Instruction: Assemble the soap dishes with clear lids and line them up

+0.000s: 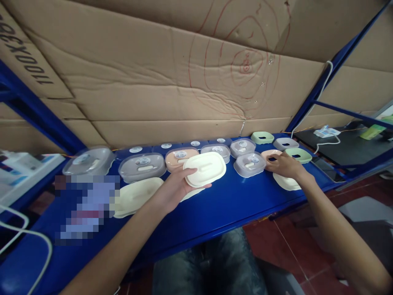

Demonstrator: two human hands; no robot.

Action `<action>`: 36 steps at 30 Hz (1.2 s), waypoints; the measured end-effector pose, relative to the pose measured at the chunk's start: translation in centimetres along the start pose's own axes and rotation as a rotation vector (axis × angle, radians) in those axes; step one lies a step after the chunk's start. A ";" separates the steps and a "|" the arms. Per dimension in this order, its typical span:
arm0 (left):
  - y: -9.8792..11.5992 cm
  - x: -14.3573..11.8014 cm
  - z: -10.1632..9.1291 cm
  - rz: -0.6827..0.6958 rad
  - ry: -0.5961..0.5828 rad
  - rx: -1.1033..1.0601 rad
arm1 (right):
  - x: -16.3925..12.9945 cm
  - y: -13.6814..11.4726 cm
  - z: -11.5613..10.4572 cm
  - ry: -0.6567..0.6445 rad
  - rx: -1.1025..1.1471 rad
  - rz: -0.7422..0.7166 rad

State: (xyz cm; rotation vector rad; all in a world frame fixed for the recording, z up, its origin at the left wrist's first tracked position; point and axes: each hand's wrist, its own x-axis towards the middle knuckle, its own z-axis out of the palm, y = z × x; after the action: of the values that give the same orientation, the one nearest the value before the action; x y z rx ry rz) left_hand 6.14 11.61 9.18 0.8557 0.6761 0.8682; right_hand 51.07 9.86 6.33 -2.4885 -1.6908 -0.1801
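Observation:
My left hand (178, 186) grips a cream oval plastic tray (206, 169) with a raised ridge in its middle. It is held tilted above the blue table, thumb on the upper face. At the right, my right hand (287, 166) has its fingers closed on a peach oval plastic piece with a hole (267, 155). Below that hand lies another cream tray (286, 182), partly covered by it. A larger cream tray (136, 197) rests left of my left hand. Under the held tray, the edge of one more cream piece (190, 194) shows.
Clear-lidded containers with round stickers, such as a grey one (141, 167) and a peach one (181, 158), stand along the back of the blue table (227, 205). Green pieces (262, 137) and a lilac one (286, 143) sit at the right. A white cable (46, 246) hangs at left.

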 end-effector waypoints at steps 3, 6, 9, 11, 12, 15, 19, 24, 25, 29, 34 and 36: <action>-0.1 0.2 -0.2 -0.008 -0.021 -0.012 | 0.2 -0.5 0.6 -0.019 0.000 0.022; -0.2 0.3 -0.3 -0.016 -0.033 -0.011 | 0.3 -0.7 0.7 0.004 -0.001 -0.002; -0.1 0.3 -0.2 -0.002 -0.021 -0.027 | 0.1 -0.7 0.6 0.027 0.009 -0.015; -0.1 0.3 -0.1 0.009 -0.018 -0.056 | -0.2 -0.6 0.3 0.068 0.030 -0.010; -0.2 0.3 0.0 0.007 -0.020 -0.073 | -0.5 -0.7 0.0 0.115 0.042 -0.013; -0.4 0.6 0.1 -0.006 -0.011 -0.127 | -1.8 -1.7 -1.3 0.376 0.101 -0.108; -0.7 1.0 0.0 -0.010 0.025 -0.168 | -5.0 -6.6 -3.5 0.662 0.264 -0.318; -0.8 1.0 0.0 0.030 -0.021 -0.180 | -9.9 -16.8 -3.8 0.692 0.534 -0.573; -0.7 1.0 0.0 0.042 -0.040 -0.181 | -10.6 -18.6 -3.3 0.696 0.578 -0.626; -0.5 0.6 -0.1 0.069 -0.064 -0.159 | -11.9 -23.5 -1.3 0.630 0.696 -0.681; -0.6 0.5 0.0 0.144 -0.078 -0.167 | -12.1 -24.3 -0.2 0.606 0.712 -0.658; -0.8 0.5 0.1 0.170 -0.108 -0.133 | -12.2 -24.2 0.0 0.609 0.704 -0.647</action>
State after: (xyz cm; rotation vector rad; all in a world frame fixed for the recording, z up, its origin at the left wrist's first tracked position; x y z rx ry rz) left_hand 6.76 11.67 8.43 0.8422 0.4512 1.0005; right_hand 24.07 7.56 5.21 -1.1877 -1.7781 -0.2962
